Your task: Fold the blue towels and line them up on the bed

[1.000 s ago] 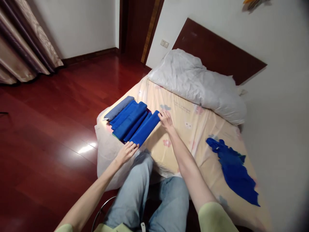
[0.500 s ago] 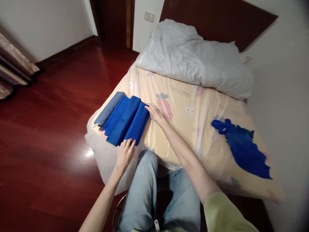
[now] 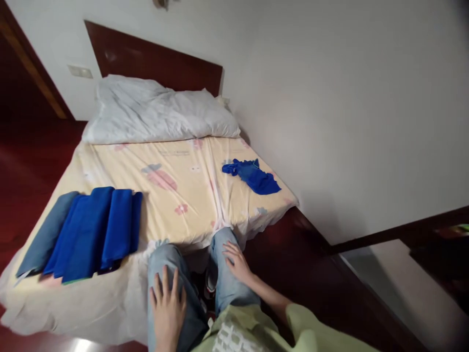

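Observation:
My left hand (image 3: 167, 303) rests on the left thigh of my light blue jeans (image 3: 159, 259), fingers spread and nothing in it. Near the other knee, my right hand (image 3: 237, 261) lies on the jeans, also empty with its fingers apart. To the left on the bed, several folded blue cloths (image 3: 88, 234) lie side by side, partly overlapping, with a grey-blue folded cloth (image 3: 49, 232) at their left end. A crumpled blue cloth (image 3: 254, 176) lies by itself near the bed's right edge.
The bed (image 3: 172, 195) has a yellow printed sheet under a thin translucent cover. A bunched grey-white quilt (image 3: 161, 112) lies before the dark headboard (image 3: 154, 58). A bare wall (image 3: 348, 107) stands to the right, and dark red floor (image 3: 289, 254) shows beside the bed.
Both hands have left the folded blue cloths and come back onto my legs. The view has swung to the right. The cloths appear to lie as before.

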`<state>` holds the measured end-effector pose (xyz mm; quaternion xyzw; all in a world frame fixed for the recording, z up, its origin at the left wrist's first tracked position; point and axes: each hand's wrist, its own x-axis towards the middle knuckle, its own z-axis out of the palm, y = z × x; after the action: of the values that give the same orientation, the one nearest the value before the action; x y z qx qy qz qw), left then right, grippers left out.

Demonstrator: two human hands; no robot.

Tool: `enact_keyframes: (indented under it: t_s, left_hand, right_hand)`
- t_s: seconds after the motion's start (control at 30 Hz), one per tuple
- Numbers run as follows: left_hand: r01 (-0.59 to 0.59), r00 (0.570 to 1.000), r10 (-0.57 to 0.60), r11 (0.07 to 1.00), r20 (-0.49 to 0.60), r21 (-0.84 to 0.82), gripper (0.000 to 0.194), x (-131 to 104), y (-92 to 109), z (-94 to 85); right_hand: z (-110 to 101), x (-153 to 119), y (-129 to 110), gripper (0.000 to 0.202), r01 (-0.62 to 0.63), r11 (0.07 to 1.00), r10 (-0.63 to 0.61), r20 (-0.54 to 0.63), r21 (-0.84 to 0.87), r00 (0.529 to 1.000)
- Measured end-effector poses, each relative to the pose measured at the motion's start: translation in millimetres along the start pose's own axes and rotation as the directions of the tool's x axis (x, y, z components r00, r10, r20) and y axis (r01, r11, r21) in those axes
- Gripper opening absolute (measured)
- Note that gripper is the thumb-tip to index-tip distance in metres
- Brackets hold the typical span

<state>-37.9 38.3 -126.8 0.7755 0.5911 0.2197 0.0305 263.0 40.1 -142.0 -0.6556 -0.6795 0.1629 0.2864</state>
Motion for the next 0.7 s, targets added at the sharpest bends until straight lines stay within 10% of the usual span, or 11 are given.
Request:
enact_keyframes:
  t_s: [0.17,0.5,0.7]
  left_hand:
    - [-0.057,0.998,0.057,0.998,-0.029,0.024,0.06,1,-4,3.4]
    - [-0.26,0.966,0.255,0.952,0.052,0.164,0.056,20,64,6.2]
    - [-0.309,0.951,0.309,0.944,0.014,0.114,0.059,42,86,24.8]
  right_hand:
    - [-11,-50,-8,0.037,-0.064,0.989,0.071,-0.042,0.136,0.997]
    - [-21,-23,6,0.039,-0.058,0.942,0.115,-0.155,0.332,0.981]
    - [-20,21,41,0.05,-0.162,0.816,0.348,-0.248,0.555,0.904]
